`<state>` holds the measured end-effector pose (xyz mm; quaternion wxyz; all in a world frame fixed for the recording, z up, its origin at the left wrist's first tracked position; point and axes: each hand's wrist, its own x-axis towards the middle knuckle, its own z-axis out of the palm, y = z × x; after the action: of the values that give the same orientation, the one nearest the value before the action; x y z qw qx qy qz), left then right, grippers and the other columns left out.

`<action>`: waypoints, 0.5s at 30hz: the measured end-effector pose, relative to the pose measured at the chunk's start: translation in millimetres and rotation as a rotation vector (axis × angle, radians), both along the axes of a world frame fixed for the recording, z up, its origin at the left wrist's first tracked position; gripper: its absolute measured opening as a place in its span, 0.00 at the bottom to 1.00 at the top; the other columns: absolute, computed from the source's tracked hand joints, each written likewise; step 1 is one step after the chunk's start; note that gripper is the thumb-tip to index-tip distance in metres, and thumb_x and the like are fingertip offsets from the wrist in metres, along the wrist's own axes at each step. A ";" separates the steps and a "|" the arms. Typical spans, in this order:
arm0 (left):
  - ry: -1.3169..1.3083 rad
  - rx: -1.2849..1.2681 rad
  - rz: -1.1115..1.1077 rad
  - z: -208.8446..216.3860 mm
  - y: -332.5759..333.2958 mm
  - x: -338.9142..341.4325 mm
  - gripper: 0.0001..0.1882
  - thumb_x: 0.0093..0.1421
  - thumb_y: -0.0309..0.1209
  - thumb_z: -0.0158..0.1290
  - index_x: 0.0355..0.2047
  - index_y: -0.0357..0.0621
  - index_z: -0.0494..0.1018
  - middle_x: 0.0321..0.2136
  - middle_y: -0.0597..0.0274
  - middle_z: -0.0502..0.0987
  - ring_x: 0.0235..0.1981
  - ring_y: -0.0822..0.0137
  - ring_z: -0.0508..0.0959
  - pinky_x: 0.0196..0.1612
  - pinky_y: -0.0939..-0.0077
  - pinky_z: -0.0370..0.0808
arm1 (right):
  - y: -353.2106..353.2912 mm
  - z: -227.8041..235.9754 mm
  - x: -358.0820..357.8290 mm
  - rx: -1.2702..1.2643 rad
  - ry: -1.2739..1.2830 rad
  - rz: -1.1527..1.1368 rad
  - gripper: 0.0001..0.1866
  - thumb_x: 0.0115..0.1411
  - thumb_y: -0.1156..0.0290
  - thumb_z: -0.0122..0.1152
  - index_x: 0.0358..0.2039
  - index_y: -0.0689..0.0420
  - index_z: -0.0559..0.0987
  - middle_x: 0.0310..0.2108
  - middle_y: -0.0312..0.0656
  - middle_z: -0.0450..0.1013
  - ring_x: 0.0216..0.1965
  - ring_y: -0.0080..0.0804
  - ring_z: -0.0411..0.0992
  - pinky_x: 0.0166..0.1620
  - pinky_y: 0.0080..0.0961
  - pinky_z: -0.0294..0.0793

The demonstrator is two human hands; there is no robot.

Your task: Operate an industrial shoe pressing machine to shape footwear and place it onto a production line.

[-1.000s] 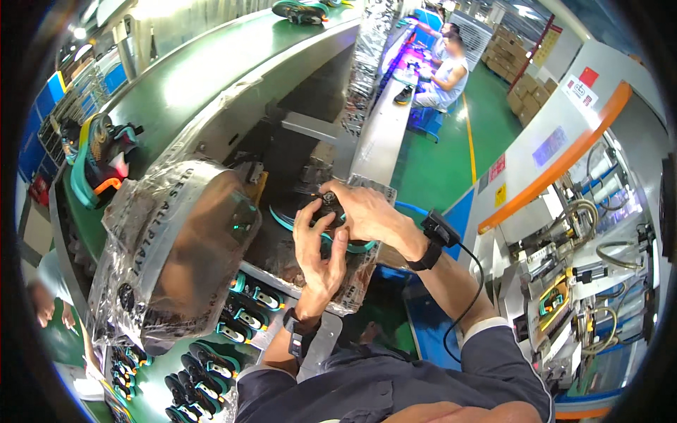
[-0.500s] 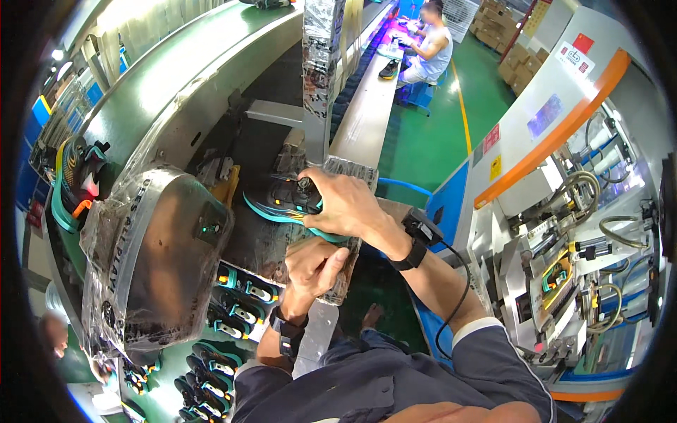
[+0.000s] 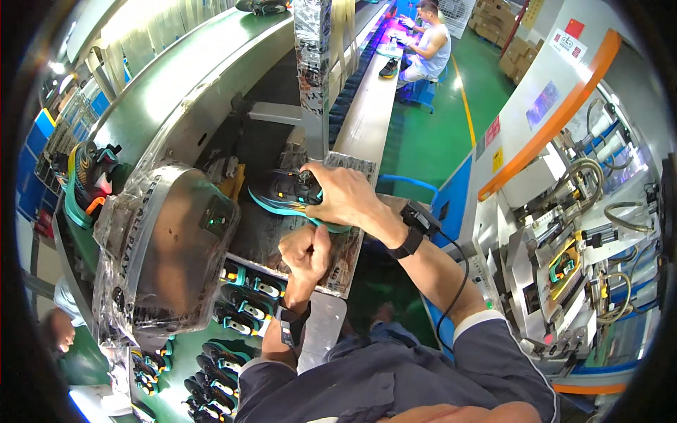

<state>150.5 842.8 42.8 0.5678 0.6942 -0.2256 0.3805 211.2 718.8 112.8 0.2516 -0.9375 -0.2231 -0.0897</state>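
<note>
A black running shoe (image 3: 278, 189) with a teal sole rests on its side-facing sole on the dark work surface in front of me. My right hand (image 3: 347, 199) is closed around its right end, thumb at the lower side and fingers over the top. Just below the shoe, my left hand (image 3: 305, 254) is curled into a fist with the thumb on top. Whatever that fist may hold is hidden. Both wrists carry dark bands, and a cable runs from a small black box at the right wrist.
A plastic-wrapped machine head (image 3: 166, 261) stands left of my hands, beside a curved green conveyor (image 3: 162, 84). Another shoe (image 3: 88, 180) lies at far left. Racks of shoes (image 3: 243, 307) sit below. A metal post (image 3: 314, 84) rises ahead; machinery (image 3: 564, 268) fills the right. A person (image 3: 427, 46) sits beyond.
My left fist has shifted slightly left, and its thumb is tucked closer to the fingers. The right hand keeps its hold on the shoe. The whole view has tilted a little.
</note>
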 end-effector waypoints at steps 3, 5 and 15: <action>-0.002 -0.030 0.070 -0.8 1.3 -1.6 0.22 0.56 0.19 0.53 0.10 0.40 0.56 0.08 0.62 0.57 0.08 0.69 0.55 0.15 0.71 0.50 | -4.4 -2.3 -4.8 0.038 -0.047 0.009 0.32 0.42 0.62 0.68 0.48 0.56 0.69 0.31 0.52 0.76 0.34 0.52 0.76 0.38 0.42 0.75; 0.108 -0.115 0.122 -0.2 0.1 -3.6 0.21 0.58 0.21 0.52 0.10 0.38 0.58 0.08 0.64 0.57 0.11 0.76 0.53 0.15 0.72 0.49 | -9.4 -3.7 -11.5 0.112 -0.097 0.001 0.32 0.42 0.62 0.69 0.48 0.56 0.69 0.32 0.52 0.76 0.34 0.52 0.76 0.38 0.41 0.75; 0.016 0.058 0.203 -2.1 -19.3 -15.5 0.17 0.62 0.26 0.49 0.16 0.32 0.68 0.11 0.66 0.64 0.16 0.78 0.60 0.18 0.76 0.59 | -106.7 -27.4 -122.3 0.979 -0.245 -0.163 0.32 0.43 0.66 0.70 0.49 0.55 0.68 0.36 0.49 0.76 0.39 0.48 0.76 0.42 0.36 0.73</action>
<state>135.0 823.5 40.8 0.5078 0.7327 -0.1606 0.4237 88.8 612.1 85.4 0.6253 -0.7068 -0.1091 -0.3124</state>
